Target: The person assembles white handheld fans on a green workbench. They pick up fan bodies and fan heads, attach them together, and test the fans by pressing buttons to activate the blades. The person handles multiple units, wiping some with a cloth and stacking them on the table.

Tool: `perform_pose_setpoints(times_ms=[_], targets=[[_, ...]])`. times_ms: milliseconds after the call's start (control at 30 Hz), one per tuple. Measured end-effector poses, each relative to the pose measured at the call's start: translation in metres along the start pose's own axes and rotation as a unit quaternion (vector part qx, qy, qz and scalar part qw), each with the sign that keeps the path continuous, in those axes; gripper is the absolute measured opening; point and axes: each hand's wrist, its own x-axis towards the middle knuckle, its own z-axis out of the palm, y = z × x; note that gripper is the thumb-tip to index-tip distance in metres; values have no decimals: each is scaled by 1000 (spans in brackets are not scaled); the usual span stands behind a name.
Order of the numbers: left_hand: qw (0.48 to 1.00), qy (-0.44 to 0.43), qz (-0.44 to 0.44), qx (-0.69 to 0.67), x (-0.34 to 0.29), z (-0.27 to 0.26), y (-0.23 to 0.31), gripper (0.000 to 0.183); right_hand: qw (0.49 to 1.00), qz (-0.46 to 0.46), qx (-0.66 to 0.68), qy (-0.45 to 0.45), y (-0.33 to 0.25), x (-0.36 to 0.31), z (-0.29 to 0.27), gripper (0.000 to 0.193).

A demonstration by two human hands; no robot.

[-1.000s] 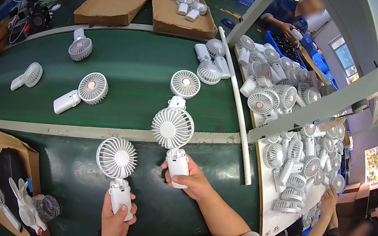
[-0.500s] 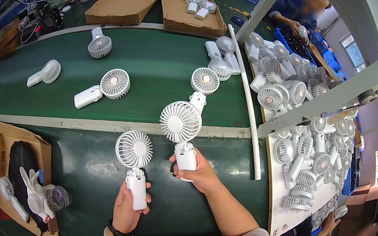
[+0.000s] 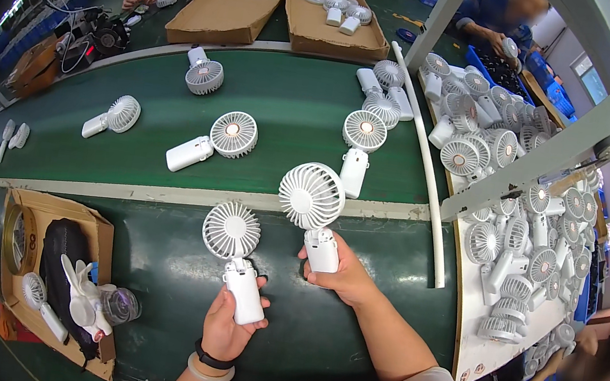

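My left hand (image 3: 225, 330) is closed around the handle of a white handheld fan (image 3: 231, 231), whose round slatted head points up and away from me. Slightly farther right and forward, my right hand (image 3: 351, 278) grips a second white handheld fan (image 3: 312, 196) by its handle, fingers partly hidden behind it. Both fans are held upright over the dark green table, heads apart. Just beyond the second fan, another handheld fan (image 3: 365, 131) lies on the green belt with its handle toward me.
More fans, such as one (image 3: 234, 134), lie along the green belt (image 3: 288, 89). A white pipe (image 3: 422, 169) crosses its right end. Fans crowd a white board (image 3: 466, 353) at right. Left stands an open carton (image 3: 97, 238); cardboard trays (image 3: 219, 28) lie beyond. Other people sit around.
The view has swung left, so everything sits farther right in the picture. The fans at the belt's left and middle have slid right against the trays. Both hands keep their fans.
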Motion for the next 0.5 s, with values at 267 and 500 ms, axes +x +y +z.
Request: perform_pose_setpoints(times_ms=[267, 500], targets=[[996, -9, 12, 86, -2, 10, -1, 46, 1000, 5, -31, 0, -5, -2, 3, 77], [997, -15, 8, 79, -1, 10, -3, 47, 999, 4, -35, 3, -5, -2, 2, 77]])
